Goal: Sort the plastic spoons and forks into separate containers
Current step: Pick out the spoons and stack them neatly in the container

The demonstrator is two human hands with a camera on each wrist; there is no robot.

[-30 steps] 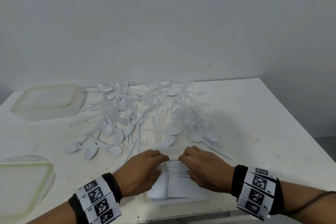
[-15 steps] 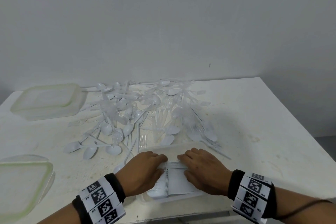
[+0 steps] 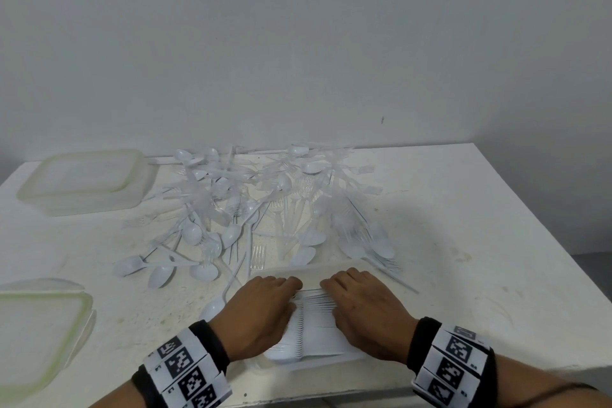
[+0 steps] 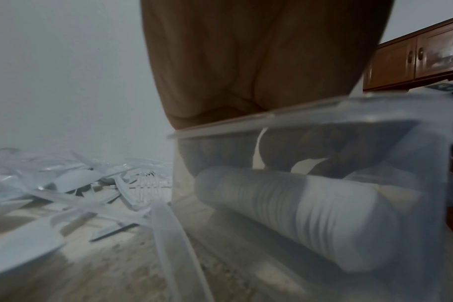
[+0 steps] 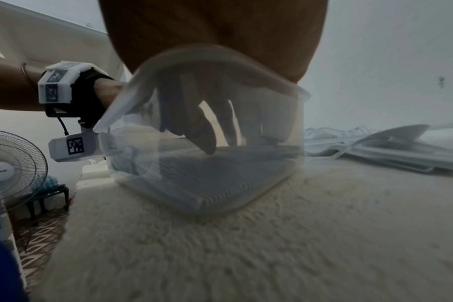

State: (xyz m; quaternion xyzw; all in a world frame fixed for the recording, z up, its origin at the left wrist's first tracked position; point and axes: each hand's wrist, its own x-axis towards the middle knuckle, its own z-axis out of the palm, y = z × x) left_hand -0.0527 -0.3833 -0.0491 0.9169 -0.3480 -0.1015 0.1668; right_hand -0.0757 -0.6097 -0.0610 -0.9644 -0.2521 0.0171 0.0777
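Both hands' fingertips hidden behind stacked spoons (image 3: 314, 325); grip unclear.

Two hands low and close together, backs up

Left hand (image 3: 261, 311) at seven o'clock, right hand (image 3: 367, 308) at five — fingers pointing toward twelve and dipping downward, tips nearly meeting; both forearms reach in from six, wrists wearing marker-printed bands.

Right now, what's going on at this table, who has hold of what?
A person has both hands in the clear container at the near table edge. The left hand and right hand rest on a neat stack of white cutlery packed inside it, seemingly squaring it up. Behind them a loose pile of spoons and forks is unsorted on the table. A second container sits far left, apparently covered, with a lid lying near left.
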